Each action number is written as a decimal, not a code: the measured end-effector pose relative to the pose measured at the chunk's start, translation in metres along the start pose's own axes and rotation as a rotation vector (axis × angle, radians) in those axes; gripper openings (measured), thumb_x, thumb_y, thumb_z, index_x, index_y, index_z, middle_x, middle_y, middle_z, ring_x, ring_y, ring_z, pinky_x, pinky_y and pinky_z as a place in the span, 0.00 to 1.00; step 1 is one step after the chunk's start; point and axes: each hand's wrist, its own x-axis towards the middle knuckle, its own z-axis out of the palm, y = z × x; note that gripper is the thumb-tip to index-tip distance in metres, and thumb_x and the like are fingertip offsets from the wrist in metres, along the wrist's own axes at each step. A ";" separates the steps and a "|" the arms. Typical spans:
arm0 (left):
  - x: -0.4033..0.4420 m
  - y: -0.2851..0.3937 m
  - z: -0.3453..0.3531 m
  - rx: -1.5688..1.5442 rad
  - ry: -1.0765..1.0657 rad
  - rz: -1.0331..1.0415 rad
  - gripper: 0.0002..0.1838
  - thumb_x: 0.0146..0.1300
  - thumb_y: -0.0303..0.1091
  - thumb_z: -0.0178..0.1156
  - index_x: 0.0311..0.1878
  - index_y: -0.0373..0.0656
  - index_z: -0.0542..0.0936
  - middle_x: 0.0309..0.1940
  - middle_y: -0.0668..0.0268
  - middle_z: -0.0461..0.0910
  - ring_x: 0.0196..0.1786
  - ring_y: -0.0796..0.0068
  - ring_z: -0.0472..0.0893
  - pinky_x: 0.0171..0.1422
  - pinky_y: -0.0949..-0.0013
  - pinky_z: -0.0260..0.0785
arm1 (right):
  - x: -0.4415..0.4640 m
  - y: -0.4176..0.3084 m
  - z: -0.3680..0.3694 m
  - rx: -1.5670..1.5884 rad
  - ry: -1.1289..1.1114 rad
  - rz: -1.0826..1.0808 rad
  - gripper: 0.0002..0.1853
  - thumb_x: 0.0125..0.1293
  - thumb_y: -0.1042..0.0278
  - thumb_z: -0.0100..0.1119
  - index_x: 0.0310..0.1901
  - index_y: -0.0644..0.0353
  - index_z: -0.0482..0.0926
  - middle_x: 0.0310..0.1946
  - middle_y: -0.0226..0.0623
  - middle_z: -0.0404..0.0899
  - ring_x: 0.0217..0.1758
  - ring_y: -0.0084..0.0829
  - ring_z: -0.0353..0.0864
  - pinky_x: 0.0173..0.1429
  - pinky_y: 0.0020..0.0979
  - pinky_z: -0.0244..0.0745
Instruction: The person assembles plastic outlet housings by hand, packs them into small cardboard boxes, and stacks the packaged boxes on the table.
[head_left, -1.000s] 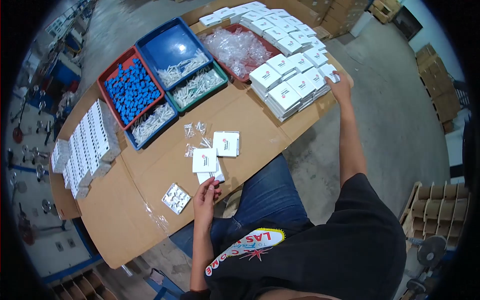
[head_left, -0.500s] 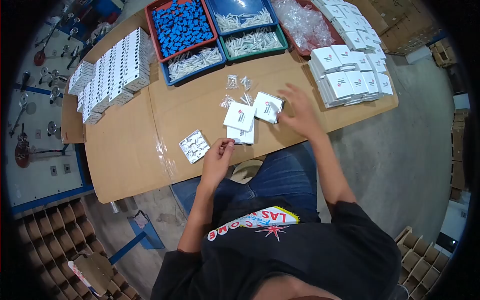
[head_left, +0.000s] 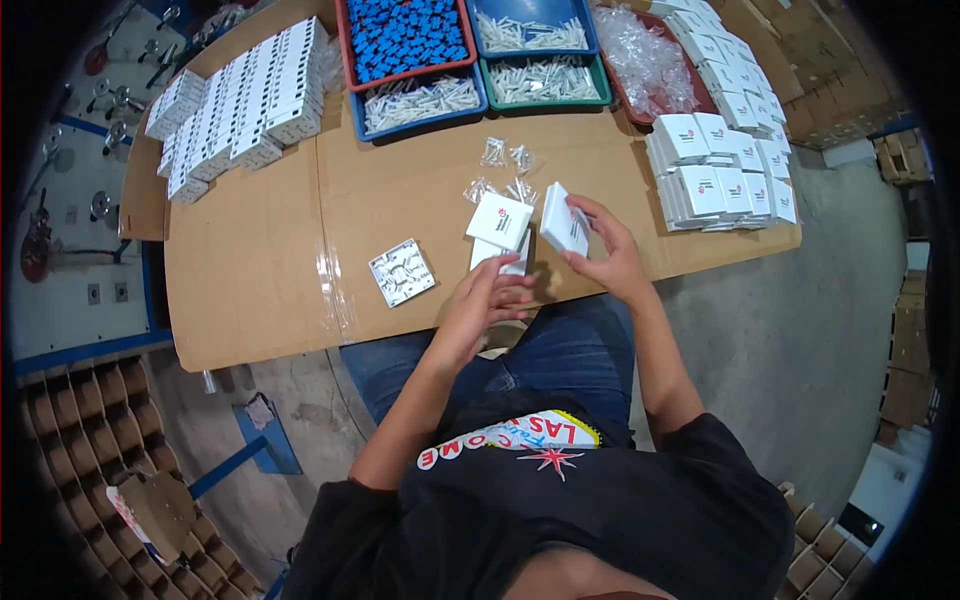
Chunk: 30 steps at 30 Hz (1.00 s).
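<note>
My right hand (head_left: 612,252) grips a white square case (head_left: 564,222) by its right side, tilted up off the cardboard. My left hand (head_left: 484,305) has its fingers apart, over the near edge of a lower white case (head_left: 489,254). On top of that one lies another white case with a printed logo (head_left: 499,221), slightly turned. Small clear bags of parts (head_left: 494,152) lie just beyond the cases. To the left, a white square piece with molded shapes (head_left: 402,272) rests face up on the cardboard.
Trays of blue pieces (head_left: 405,40), white plugs (head_left: 420,103) and clear bags (head_left: 650,62) line the far side. Stacked white boxes (head_left: 250,100) stand at the left, piled printed cases (head_left: 700,190) at the right. The cardboard tabletop (head_left: 260,270) ends near my legs.
My right hand came from the piled cases at the right to the case near the middle and lifted it. My left hand's fingers spread beside the lower case. The view shifted.
</note>
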 end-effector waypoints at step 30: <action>0.008 0.013 0.004 -0.288 -0.033 -0.029 0.36 0.81 0.67 0.34 0.77 0.52 0.67 0.61 0.62 0.80 0.59 0.67 0.83 0.58 0.61 0.77 | -0.007 -0.052 0.051 -0.175 -0.159 -0.245 0.35 0.52 0.64 0.82 0.65 0.51 0.82 0.72 0.43 0.74 0.70 0.45 0.77 0.68 0.42 0.76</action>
